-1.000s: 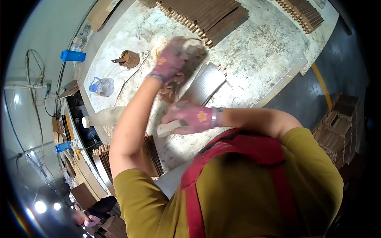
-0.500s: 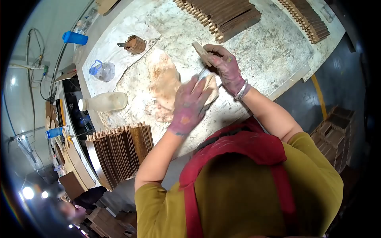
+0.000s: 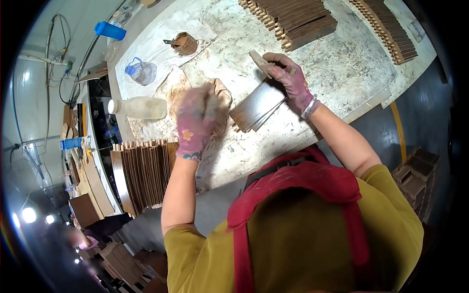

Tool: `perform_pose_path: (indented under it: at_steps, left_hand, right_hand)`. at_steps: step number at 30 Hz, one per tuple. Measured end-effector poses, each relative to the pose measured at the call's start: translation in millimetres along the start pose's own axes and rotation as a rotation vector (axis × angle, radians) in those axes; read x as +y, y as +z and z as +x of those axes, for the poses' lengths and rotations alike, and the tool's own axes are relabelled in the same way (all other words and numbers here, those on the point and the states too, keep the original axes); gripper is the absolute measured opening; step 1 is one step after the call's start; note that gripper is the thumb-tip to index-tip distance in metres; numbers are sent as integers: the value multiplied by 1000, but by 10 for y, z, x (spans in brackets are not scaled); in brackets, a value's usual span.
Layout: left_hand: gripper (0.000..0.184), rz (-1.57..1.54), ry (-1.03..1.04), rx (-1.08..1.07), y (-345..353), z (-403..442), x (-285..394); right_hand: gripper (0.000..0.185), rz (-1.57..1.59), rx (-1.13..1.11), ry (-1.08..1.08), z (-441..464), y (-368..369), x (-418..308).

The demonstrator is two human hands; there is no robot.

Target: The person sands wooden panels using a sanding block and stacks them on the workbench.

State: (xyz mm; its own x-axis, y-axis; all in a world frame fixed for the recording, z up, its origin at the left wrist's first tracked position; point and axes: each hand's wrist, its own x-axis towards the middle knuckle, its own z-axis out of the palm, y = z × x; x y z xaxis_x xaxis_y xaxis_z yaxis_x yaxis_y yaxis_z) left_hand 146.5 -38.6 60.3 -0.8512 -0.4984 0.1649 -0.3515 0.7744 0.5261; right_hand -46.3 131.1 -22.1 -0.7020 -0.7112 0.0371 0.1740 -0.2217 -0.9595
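My left hand (image 3: 195, 119), in a stained purple glove and smeared by motion, is closed on a beige rag (image 3: 223, 100) that bunches out beside its fingers. My right hand (image 3: 291, 82), gloved the same way, grips the far end of a few dark brown wooden boards (image 3: 259, 103). They are fanned slightly, with a shiny top face. A pale end piece (image 3: 259, 62) sticks out past the right fingers; whether it belongs to the boards I cannot tell. Another stained cloth (image 3: 177, 80) lies behind my left hand.
Rows of brown boards with pegged ends stand at the back (image 3: 298, 22), far right (image 3: 391, 34) and near left (image 3: 144, 176). On the left are a cloudy bottle (image 3: 141, 108), a blue-capped jug (image 3: 142, 73), a brown pot (image 3: 184, 44) and a blue bottle (image 3: 110, 31).
My left hand has moved left with the rag, off the boards, exposing their shiny face. My right hand keeps its hold on them. The view has shifted slightly.
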Motion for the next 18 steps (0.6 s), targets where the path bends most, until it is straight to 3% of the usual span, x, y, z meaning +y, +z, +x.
perform_pose_path:
  at_steps: [3,4,6,9,15,18]
  left_hand:
    - [34,-249,-325,-455,140,-68,-2]
    - [32,-554,-490,-525,444,-152,-524]
    - [29,-828,-795,-638,303,-45,-435]
    - [23,-630,-603,-683,354,8,-515]
    - [11,-802,-699,-773,341,171,-491]
    - [7,-735,-727,-871,343,321,-481]
  right_hand:
    - [62,0,-7,-5,1,11,18]
    - [62,-8,-13,-23,1,-11,57]
    - [61,-13,-14,-47,14,-19,91]
    - [62,-2,3,-45,14,11,81]
    - [65,21,-7,-51,21,1,103]
    - [67,37,-26,-51,5,0,61]
